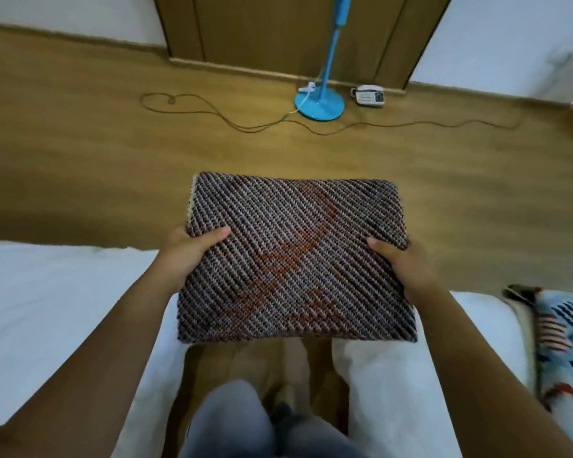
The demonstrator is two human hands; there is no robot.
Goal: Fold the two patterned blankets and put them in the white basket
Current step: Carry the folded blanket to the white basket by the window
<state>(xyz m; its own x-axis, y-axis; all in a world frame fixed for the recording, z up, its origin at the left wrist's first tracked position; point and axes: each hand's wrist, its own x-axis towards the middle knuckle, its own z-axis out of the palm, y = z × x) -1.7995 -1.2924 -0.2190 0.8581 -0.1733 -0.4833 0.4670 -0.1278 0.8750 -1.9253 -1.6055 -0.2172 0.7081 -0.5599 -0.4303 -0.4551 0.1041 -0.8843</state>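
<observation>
A folded blanket (295,259), woven in dark brown and grey with orange shapes, is held flat in the air in front of me. My left hand (187,254) grips its left edge, thumb on top. My right hand (402,264) grips its right edge the same way. A second patterned blanket (563,342), light blue with red and dark stripes, lies on the white bed at the far right. No white basket is in view.
White bedding (47,309) spreads out to my left and right below the blanket. Beyond it is wooden floor with a blue fan stand (320,102), a trailing cord (212,110) and a small white device (369,94) by the wooden door.
</observation>
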